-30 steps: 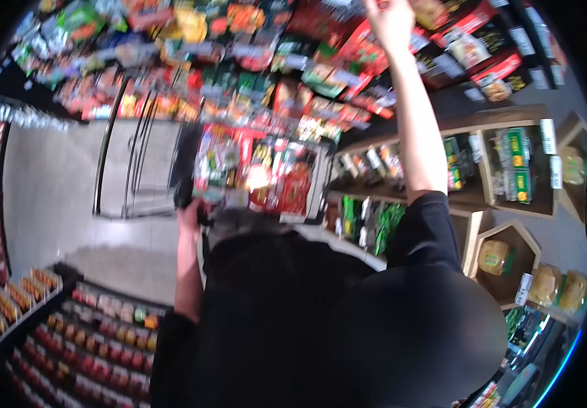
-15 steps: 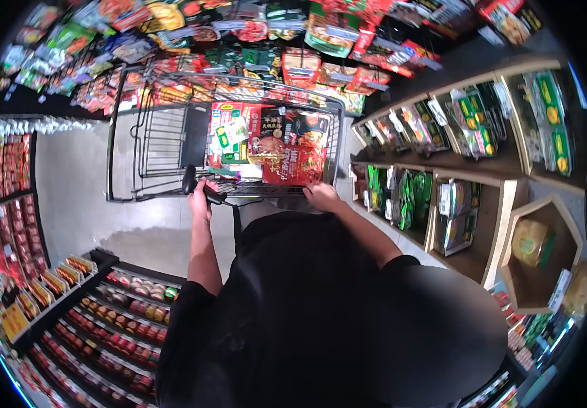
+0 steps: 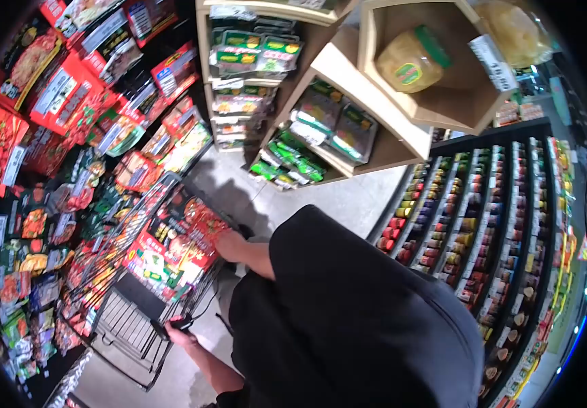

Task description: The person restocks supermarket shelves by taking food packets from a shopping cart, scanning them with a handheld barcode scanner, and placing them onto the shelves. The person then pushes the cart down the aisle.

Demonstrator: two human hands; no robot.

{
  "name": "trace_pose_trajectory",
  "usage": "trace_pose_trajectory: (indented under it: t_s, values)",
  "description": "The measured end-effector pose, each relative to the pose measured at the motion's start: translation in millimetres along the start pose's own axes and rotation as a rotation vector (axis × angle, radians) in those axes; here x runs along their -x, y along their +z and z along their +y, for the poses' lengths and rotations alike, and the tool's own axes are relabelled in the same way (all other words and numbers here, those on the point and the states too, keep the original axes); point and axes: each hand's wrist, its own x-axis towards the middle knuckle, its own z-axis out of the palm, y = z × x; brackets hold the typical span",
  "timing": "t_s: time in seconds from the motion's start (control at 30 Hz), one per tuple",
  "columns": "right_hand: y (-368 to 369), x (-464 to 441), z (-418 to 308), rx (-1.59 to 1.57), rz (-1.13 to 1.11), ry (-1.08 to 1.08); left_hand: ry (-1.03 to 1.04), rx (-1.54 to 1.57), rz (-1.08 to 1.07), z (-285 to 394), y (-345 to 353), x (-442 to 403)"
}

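The shopping cart (image 3: 152, 387) stands alongside me, tilted across the view. Inside it lie red food packages (image 3: 194, 224) and a red-and-white package with green labels (image 3: 154, 262). My left hand (image 3: 181, 333) is closed around a black handheld device (image 3: 160, 329) with a thin cable, beside the cart's near side. Near the cart's other end, my right hand (image 3: 229, 245) has its fingers bent over the near side rim, against the edge of the red packages. Its fingertips are partly hidden.
Hanging food packets (image 3: 69, 92) crowd the left, close to the cart. A wooden shelf unit (image 3: 337, 58) stands ahead, with a large jar (image 3: 412, 59) in a hexagonal box. Racks of small jars (image 3: 470, 224) curve along the right. Grey floor (image 3: 293, 204) shows between.
My view has swung round to the right, so the cart now appears lower left and the wooden shelves nearer the top. Both hands keep their places at the cart.
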Motion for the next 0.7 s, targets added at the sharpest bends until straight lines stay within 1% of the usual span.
trace_pose_trajectory:
  t_s: [0.03,0.07,0.1,0.13,0.17,0.2,0.23,0.3,0.33,0.4,0.53,0.57,0.6,0.63,0.67,0.7]
  values:
    - [-12.0,10.7,-4.1,0.022,0.105,-0.015,0.017,-0.004,-0.011,0.0,-0.6,-4.5]
    - [-0.4,13.5,-3.8,0.026,0.075,-0.02,-0.005,-0.052,0.008,3.0,-1.8,-7.5]
    - [10.5,9.3,1.3,0.043,0.055,-0.042,0.028,-0.085,0.027,8.9,12.4,4.2]
    - [5.8,8.0,5.2,0.07,0.044,-0.065,0.064,-0.022,-0.02,-4.2,-3.5,-12.6]
    - [0.7,14.0,3.3,0.084,0.025,-0.085,0.088,0.006,0.021,-7.5,-4.3,-14.3]
    - [-2.4,19.0,-1.2,0.121,0.005,-0.107,0.085,-0.045,0.027,-9.6,-10.8,-18.6]
    - [-9.2,19.2,2.4,0.171,-0.01,-0.113,0.036,-0.001,0.07,6.3,10.4,0.0]
    - [-20.0,19.8,2.5,0.154,-0.082,-0.095,0.031,0.023,0.094,5.4,14.1,2.5]
    - [-20.4,19.8,2.8,0.142,-0.078,-0.114,0.029,0.018,0.092,5.5,13.9,2.8]
    - [-22.8,14.8,3.5,0.073,-0.124,-0.068,0.027,0.023,0.08,3.2,9.3,-0.7]
    - [-48.7,23.3,0.6,0.094,-0.15,-0.061,0.001,0.015,0.076,-4.4,1.1,-13.4]
    - [-36.2,16.2,3.4,0.087,-0.139,-0.016,-0.007,-0.003,0.09,-11.7,-6.2,-21.2]
    - [-31.5,14.8,5.1,0.054,-0.141,-0.018,-0.041,-0.018,0.145,-18.0,-15.3,-27.5]
    - [-36.0,14.3,6.0,0.036,-0.191,-0.016,-0.026,-0.024,0.08,-15.7,-14.6,-23.2]
    - [-58.6,18.5,3.1,0.042,-0.237,-0.022,-0.027,-0.069,0.095,-4.3,0.2,-12.9]
    - [-42.2,9.3,12.4,0.058,-0.232,-0.052,-0.036,-0.048,0.142,-5.0,4.6,-16.8]
